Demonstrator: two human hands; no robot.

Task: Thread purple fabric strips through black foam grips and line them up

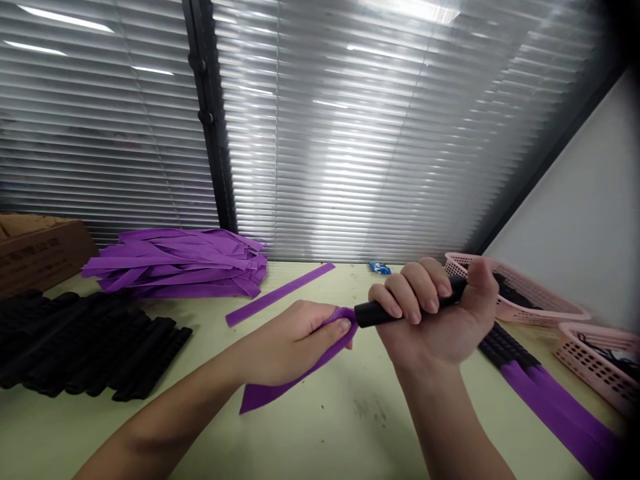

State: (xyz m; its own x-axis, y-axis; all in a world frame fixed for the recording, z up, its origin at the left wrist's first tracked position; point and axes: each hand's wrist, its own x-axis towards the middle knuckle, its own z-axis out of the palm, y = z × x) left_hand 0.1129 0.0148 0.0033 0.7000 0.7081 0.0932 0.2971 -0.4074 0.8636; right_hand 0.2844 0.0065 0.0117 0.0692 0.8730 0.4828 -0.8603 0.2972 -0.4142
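Observation:
My left hand (295, 340) is closed on a purple strap (270, 395), thumb pressed along it, with one end hanging below the palm. At the fingertips the strap bunches and meets the end of a black tube-like handle (375, 313). Around that handle my right hand (435, 313) is wrapped, palm turned up and thumb raised by its far end. Whether the strap runs inside the handle is hidden. Behind my left hand a single purple strap (280, 293) lies flat on the pale table (320, 440).
A heap of purple straps (185, 263) lies at the back left, near a cardboard box (45, 250). Black ridged handles (85, 347) are piled at left. Handles with purple straps (555, 413) lie at right beside pink baskets (540, 300). A blue packet (380, 268) rests before the blinds.

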